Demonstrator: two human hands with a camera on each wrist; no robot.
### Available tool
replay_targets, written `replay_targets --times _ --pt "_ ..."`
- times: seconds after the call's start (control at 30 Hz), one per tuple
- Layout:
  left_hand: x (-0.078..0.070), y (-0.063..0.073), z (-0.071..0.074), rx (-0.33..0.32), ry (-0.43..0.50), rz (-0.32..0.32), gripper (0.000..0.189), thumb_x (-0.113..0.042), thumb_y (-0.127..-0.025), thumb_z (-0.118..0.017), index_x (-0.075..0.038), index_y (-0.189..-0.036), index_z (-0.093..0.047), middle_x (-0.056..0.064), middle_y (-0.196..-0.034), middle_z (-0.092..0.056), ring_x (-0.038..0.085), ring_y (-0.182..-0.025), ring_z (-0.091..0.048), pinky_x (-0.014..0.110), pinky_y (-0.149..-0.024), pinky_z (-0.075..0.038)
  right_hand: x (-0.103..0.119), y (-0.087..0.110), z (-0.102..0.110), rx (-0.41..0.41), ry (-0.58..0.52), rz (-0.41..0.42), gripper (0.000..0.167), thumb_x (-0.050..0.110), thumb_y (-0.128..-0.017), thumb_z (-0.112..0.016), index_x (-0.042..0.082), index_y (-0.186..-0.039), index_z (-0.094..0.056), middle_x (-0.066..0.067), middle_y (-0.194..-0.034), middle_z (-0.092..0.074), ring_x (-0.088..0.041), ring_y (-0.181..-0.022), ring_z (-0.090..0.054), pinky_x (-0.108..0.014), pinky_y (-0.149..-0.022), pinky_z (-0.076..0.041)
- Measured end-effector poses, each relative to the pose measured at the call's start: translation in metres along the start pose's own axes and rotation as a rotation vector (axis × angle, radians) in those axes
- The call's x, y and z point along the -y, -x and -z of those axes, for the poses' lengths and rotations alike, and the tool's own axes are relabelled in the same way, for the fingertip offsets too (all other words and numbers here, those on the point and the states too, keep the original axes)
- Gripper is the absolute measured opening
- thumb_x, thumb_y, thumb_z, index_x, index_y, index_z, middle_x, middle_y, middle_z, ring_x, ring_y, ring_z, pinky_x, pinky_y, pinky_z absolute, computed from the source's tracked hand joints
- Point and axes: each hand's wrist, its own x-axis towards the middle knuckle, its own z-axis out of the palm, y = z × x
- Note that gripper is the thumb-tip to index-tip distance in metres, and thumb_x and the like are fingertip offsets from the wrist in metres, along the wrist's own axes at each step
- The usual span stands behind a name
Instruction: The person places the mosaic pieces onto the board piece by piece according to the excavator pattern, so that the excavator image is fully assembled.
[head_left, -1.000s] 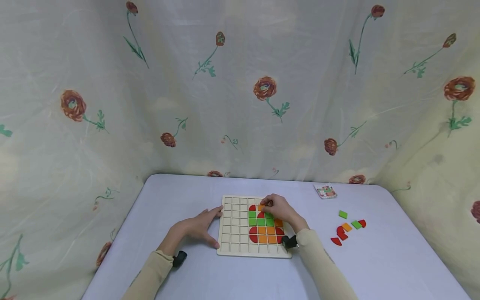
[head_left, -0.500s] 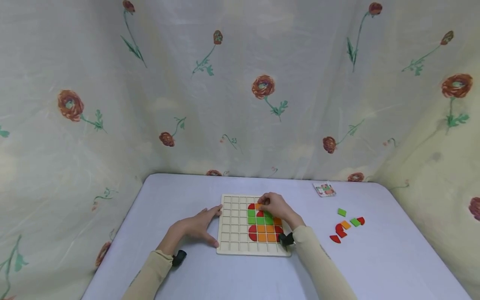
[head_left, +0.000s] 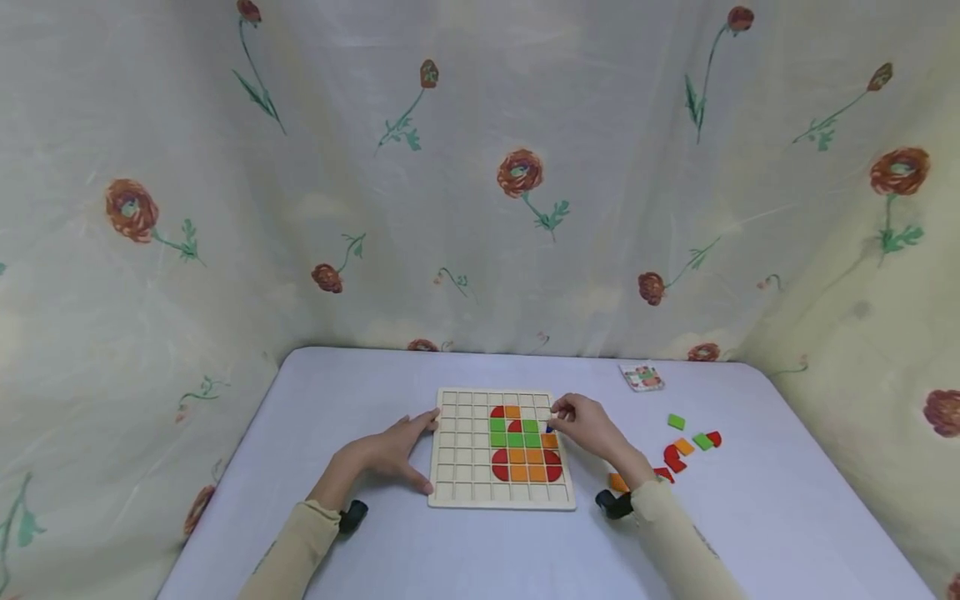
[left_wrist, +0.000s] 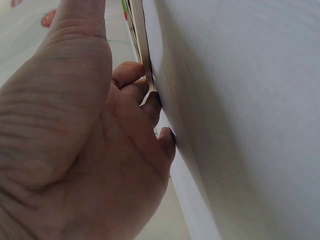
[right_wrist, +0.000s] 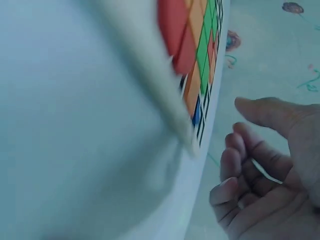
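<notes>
A pale gridded board [head_left: 457,475] lies on the table with red, green and orange tiles set in its right half. My left hand [head_left: 390,454] rests along the board's left edge, thumb near the lower left corner and fingers farther up. In the left wrist view its fingertips touch the table beside the board's side. Past the board's upper right edge hovers my right hand [head_left: 591,429], fingers loosely bent; the right wrist view shows a gap between thumb and fingers, nothing held. An orange square [head_left: 512,412] sits in the top tile row. Close by the right fingertips is a small blue piece [right_wrist: 196,112].
Right of the board lie loose pieces, among them a green tile [head_left: 677,422], an orange tile [head_left: 683,447] and a red curved piece [head_left: 672,458]. Another orange piece [head_left: 618,482] is beside the right wrist. A patterned card [head_left: 642,377] lies at the back right.
My right hand has left the orange square in the top row and moved right, off the board's edge, uncovering the blue piece and the orange piece by the wrist. The left hand keeps its place.
</notes>
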Motion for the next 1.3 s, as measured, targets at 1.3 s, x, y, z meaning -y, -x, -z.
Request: replay_targets --times 1.3 --pt "0.004 -0.001 -0.002 0.004 0.002 -0.006 0.133 -0.060 -0.059 -0.084 -0.011 -0.156 -0.008 0.000 -0.155 -0.036 0.022 -0.149 -0.017 0.046 -0.125 -0.009 -0.087 0.086 0.057 -0.049 0.181 -0.109 0.025 -0.002 -0.082 -0.063 -0.004 -0.108 -0.064 -0.015 -0.098 -0.061 -0.024 -0.084 -0.054 -0.043 -0.077 -0.056"
